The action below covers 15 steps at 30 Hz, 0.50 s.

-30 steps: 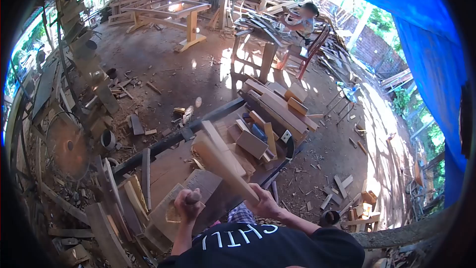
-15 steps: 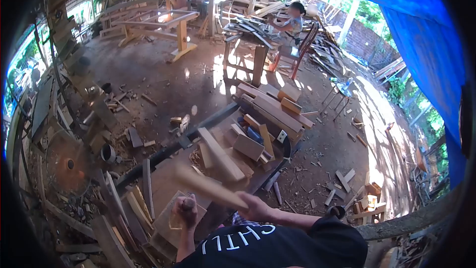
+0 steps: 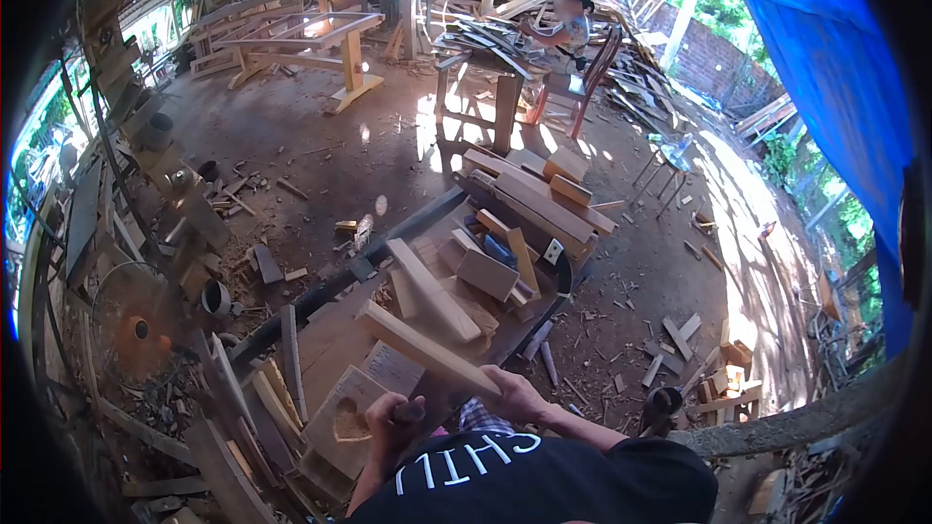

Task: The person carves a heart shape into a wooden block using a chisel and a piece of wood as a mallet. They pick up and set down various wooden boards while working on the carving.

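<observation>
Over the hollowed board (image 3: 342, 424) slants a pale, squared wooden club (image 3: 427, 351).

Grips chisel (image 3: 410, 412) in left hand (image 3: 391, 421) at near centre, just right of block (image 3: 340, 419) on bench (image 3: 323, 332). Grips stick (image 3: 427, 349) in right hand (image 3: 515, 391), right of the left hand, slanting far-left over the bench. On the bench's far half: planks (image 3: 456, 286). Past the bench's far end: boards (image 3: 539, 204) stacked. Left of bench: saw blade (image 3: 136, 325). Right, on the floor: offcuts (image 3: 680, 338). Far centre: person (image 3: 565, 31) beside table (image 3: 505, 112), chair (image 3: 585, 87) just nearer. Far left: frame (image 3: 311, 34). Far right: tarp (image 3: 825, 87).
</observation>
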### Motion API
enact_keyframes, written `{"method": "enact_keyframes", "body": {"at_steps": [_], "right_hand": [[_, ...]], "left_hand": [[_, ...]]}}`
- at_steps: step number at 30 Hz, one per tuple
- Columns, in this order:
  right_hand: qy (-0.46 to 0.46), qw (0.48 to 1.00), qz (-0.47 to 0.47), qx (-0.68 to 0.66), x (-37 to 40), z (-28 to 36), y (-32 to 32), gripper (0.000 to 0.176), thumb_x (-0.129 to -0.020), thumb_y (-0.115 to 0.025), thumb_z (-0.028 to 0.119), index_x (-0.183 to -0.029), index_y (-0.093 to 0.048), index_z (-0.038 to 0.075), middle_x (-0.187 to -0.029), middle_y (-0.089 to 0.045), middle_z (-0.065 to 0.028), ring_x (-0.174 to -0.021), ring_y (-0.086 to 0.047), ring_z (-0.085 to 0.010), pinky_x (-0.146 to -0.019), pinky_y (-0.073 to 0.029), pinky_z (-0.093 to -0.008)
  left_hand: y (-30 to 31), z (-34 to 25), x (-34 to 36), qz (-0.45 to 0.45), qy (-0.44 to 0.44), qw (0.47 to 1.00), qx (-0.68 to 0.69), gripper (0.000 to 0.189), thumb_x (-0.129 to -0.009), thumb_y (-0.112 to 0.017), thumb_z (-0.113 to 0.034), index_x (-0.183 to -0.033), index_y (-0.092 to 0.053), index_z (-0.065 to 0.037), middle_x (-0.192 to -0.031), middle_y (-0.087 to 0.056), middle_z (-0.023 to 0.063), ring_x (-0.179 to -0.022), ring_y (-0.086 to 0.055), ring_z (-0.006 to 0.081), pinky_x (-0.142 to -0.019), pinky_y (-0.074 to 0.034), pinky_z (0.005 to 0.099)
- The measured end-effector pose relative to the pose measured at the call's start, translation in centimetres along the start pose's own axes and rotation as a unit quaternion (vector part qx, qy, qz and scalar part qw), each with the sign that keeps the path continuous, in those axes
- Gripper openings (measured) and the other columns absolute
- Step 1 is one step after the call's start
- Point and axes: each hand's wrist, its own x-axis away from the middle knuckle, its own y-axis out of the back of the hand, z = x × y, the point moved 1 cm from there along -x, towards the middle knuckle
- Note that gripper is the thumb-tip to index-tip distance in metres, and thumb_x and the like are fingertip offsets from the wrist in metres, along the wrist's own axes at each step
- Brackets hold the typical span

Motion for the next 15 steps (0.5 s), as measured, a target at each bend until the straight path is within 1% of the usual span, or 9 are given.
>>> {"method": "enact_keyframes", "body": {"at_steps": [1,2,3,5,6,8,11,12,15], "right_hand": [[-0.016,1.000,0.021,0.000,0.4,-0.2,-0.1,0.043,-0.083,-0.069,0.011,-0.123,-0.053,0.009,-0.103,-0.066,-0.0179,-0.097,-0.067,-0.0341,-0.082,-0.053,-0.0407],[-0.035,0.999,0.034,-0.006,0.6,-0.3,-0.1,0.042,-0.085,-0.068,0.011,-0.125,-0.055,0.008,-0.103,-0.067,-0.0168,-0.097,-0.068,-0.0290,-0.084,-0.052,-0.0390],[-0.036,0.999,0.034,-0.008,0.9,-0.5,-0.3,0.042,-0.085,-0.068,0.011,-0.125,-0.055,0.008,-0.103,-0.067,-0.0168,-0.097,-0.068,-0.0290,-0.084,-0.052,-0.0390],[-0.044,0.997,0.055,-0.010,1.1,-1.0,-0.6,0.046,-0.081,-0.070,0.011,-0.124,-0.053,0.009,-0.104,-0.066,-0.0184,-0.098,-0.066,-0.0340,-0.083,-0.053,-0.0407],[-0.040,0.997,0.062,-0.009,1.0,-1.0,-0.6,0.046,-0.081,-0.070,0.011,-0.124,-0.053,0.009,-0.104,-0.066,-0.0184,-0.098,-0.066,-0.0340,-0.083,-0.053,-0.0407],[-0.021,0.998,0.057,0.010,0.9,-0.7,-0.5,0.044,-0.083,-0.070,0.009,-0.125,-0.055,0.006,-0.104,-0.068,-0.0143,-0.096,-0.067,-0.0242,-0.084,-0.052,-0.0355],[0.022,0.999,0.047,0.000,0.5,-0.1,0.1,0.046,-0.082,-0.070,0.006,-0.125,-0.055,0.006,-0.104,-0.067,-0.0135,-0.096,-0.067,-0.0219,-0.084,-0.052,-0.0337],[0.018,0.999,0.042,-0.006,0.3,0.4,0.3,0.047,-0.081,-0.070,0.005,-0.125,-0.056,0.005,-0.104,-0.067,-0.0126,-0.095,-0.067,-0.0204,-0.083,-0.052,-0.0322],[0.054,0.998,0.025,-0.019,-0.3,1.5,0.9,0.047,-0.080,-0.072,0.005,-0.124,-0.056,0.005,-0.104,-0.067,-0.0118,-0.095,-0.067,-0.0201,-0.084,-0.052,-0.0318]], "left_hand": [[-0.3,1.0,0.8,0.014,0.016,1.000,0.014,0.028,-0.076,-0.082,-0.019,-0.069,-0.059,-0.005,-0.061,-0.058,0.0124,-0.056,-0.061,0.0302,-0.054,-0.047,0.0373],[-0.8,2.2,1.5,0.013,0.020,0.999,0.024,0.028,-0.076,-0.082,-0.019,-0.069,-0.059,-0.006,-0.062,-0.058,0.0126,-0.056,-0.061,0.0304,-0.054,-0.047,0.0376],[-0.8,1.9,1.5,0.015,0.021,0.999,0.023,0.028,-0.076,-0.082,-0.019,-0.069,-0.059,-0.006,-0.062,-0.058,0.0126,-0.056,-0.061,0.0304,-0.054,-0.047,0.0376],[-1.0,1.3,1.1,0.024,-0.009,1.000,0.000,0.027,-0.076,-0.082,-0.018,-0.071,-0.059,-0.006,-0.064,-0.059,0.0136,-0.058,-0.062,0.0321,-0.055,-0.048,0.0387],[-1.2,1.6,0.9,0.016,-0.006,1.000,-0.003,0.027,-0.076,-0.082,-0.018,-0.071,-0.059,-0.006,-0.064,-0.059,0.0136,-0.058,-0.062,0.0321,-0.055,-0.048,0.0387],[-1.9,2.7,0.3,0.015,-0.009,1.000,-0.004,0.024,-0.075,-0.081,-0.015,-0.074,-0.058,-0.005,-0.067,-0.060,0.0150,-0.062,-0.063,0.0342,-0.057,-0.049,0.0397],[-2.1,2.0,-0.8,0.009,0.033,0.999,0.014,0.021,-0.075,-0.079,-0.011,-0.077,-0.058,-0.006,-0.069,-0.061,0.0157,-0.066,-0.064,0.0361,-0.059,-0.050,0.0403],[-2.3,2.3,-0.9,0.012,0.043,0.999,0.021,0.018,-0.075,-0.077,-0.009,-0.077,-0.059,-0.006,-0.070,-0.061,0.0154,-0.067,-0.064,0.0364,-0.060,-0.050,0.0400],[-2.7,2.0,-1.2,0.000,0.014,1.000,0.025,0.018,-0.076,-0.077,-0.010,-0.076,-0.060,-0.006,-0.071,-0.061,0.0149,-0.067,-0.063,0.0358,-0.059,-0.050,0.0406]]}}
